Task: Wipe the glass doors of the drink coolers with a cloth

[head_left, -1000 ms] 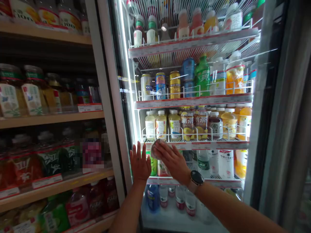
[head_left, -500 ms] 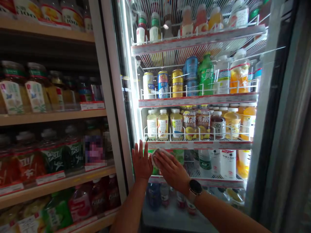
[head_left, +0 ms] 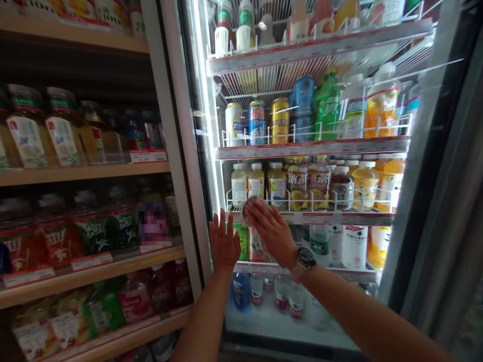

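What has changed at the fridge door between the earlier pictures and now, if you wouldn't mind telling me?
The right hand, pressing a pale cloth against the glass door, dipped and has now slid up, so the cloth sits just above the shelf rail. The left hand stays flat on the glass. The bottles behind haven't moved.
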`<state>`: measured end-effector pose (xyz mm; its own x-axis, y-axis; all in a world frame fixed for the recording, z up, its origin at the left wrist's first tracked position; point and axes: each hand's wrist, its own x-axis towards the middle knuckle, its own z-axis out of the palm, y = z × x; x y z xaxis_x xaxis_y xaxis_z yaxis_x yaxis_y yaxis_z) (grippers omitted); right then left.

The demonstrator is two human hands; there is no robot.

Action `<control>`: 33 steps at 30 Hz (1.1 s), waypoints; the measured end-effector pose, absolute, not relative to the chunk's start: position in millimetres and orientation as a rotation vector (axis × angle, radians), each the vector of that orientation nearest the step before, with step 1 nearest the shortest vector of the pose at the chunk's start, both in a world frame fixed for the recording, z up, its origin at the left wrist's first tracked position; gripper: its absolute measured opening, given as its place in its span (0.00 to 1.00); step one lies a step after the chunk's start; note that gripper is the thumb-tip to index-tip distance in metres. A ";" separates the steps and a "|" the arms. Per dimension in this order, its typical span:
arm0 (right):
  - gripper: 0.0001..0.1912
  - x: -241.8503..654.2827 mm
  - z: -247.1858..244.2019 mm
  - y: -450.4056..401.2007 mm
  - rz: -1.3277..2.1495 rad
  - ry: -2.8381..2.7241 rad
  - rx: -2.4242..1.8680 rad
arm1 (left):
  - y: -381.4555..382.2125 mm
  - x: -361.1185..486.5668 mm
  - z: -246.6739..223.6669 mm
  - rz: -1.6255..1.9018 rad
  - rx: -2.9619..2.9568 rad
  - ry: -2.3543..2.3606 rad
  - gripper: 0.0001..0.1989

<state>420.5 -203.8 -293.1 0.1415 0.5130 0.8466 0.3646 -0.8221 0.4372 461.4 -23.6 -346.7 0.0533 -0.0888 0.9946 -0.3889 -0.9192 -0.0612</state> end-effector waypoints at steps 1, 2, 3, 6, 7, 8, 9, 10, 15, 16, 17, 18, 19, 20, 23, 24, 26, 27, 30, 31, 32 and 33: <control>0.30 421.5 -283.2 -202.2 1.814 0.842 2.287 | -23.7 461.4 -346.7 1.960 2.112 -0.486 0.29; 0.30 422.4 -277.0 -200.5 1.843 0.818 2.297 | -23.7 461.4 -346.9 1.958 2.119 -0.486 0.29; 0.31 423.1 -275.1 -198.9 1.854 0.803 2.307 | -23.6 461.6 -347.2 1.955 2.125 -0.484 0.29; 0.31 422.4 -292.9 -194.0 1.822 0.824 2.319 | -22.8 462.3 -348.7 1.941 2.125 -0.483 0.30; 0.31 421.3 -305.0 -192.6 1.797 0.847 2.315 | -22.4 462.4 -349.2 1.931 2.123 -0.489 0.30; 0.31 419.8 -318.8 -191.2 1.771 0.873 2.307 | -22.1 462.5 -349.6 1.921 2.122 -0.496 0.29; 0.30 418.3 -333.6 -190.1 1.753 0.897 2.295 | -21.9 462.4 -349.8 1.914 2.121 -0.500 0.29; 0.30 416.8 -348.6 -189.3 1.742 0.916 2.281 | -21.9 462.3 -349.9 1.914 2.120 -0.500 0.29; 0.31 414.2 -406.5 -191.4 1.702 0.964 2.251 | -22.7 461.6 -348.9 1.971 2.120 -0.481 0.30; 0.31 414.7 -410.6 -193.0 1.688 0.975 2.250 | -22.8 461.6 -348.8 1.975 2.121 -0.484 0.30; 0.31 415.3 -410.9 -194.8 1.675 0.990 2.249 | -22.8 461.8 -348.8 1.978 2.120 -0.484 0.30; 0.31 415.9 -407.0 -196.5 1.665 1.005 2.246 | -22.8 462.0 -348.9 1.978 2.118 -0.484 0.30; 0.31 416.7 -398.8 -198.1 1.658 1.022 2.247 | -22.6 462.2 -349.1 1.974 2.117 -0.483 0.30; 0.31 417.4 -386.4 -199.3 1.654 1.027 2.256 | -22.4 462.4 -349.4 1.964 2.120 -0.482 0.30; 0.32 420.4 -331.3 -199.5 1.724 0.955 2.314 | -21.9 462.9 -350.5 1.910 2.139 -0.480 0.30; 0.33 421.7 -311.1 -198.5 1.774 0.912 2.336 | -21.8 463.0 -350.8 1.897 2.143 -0.480 0.30; 0.35 424.4 -277.2 -195.4 1.880 0.839 2.364 | -21.8 463.0 -351.2 1.890 2.141 -0.479 0.30; 0.35 425.5 -266.0 -193.8 1.925 0.821 2.362 | -21.9 462.9 -351.3 1.889 2.140 -0.478 0.30; 0.34 426.4 -262.5 -191.2 1.964 0.814 2.330 | -22.3 461.8 -351.1 1.895 2.138 -0.472 0.29; 0.33 425.8 -270.4 -191.3 1.945 0.820 2.319 | -22.5 461.3 -350.9 1.895 2.141 -0.472 0.29; 0.33 425.0 -281.4 -191.9 1.912 0.828 2.312 | -22.6 460.9 -350.6 1.896 2.143 -0.474 0.29; 0.33 424.0 -294.2 -193.0 1.872 0.838 2.306 | -22.6 460.5 -350.4 1.897 2.139 -0.479 0.29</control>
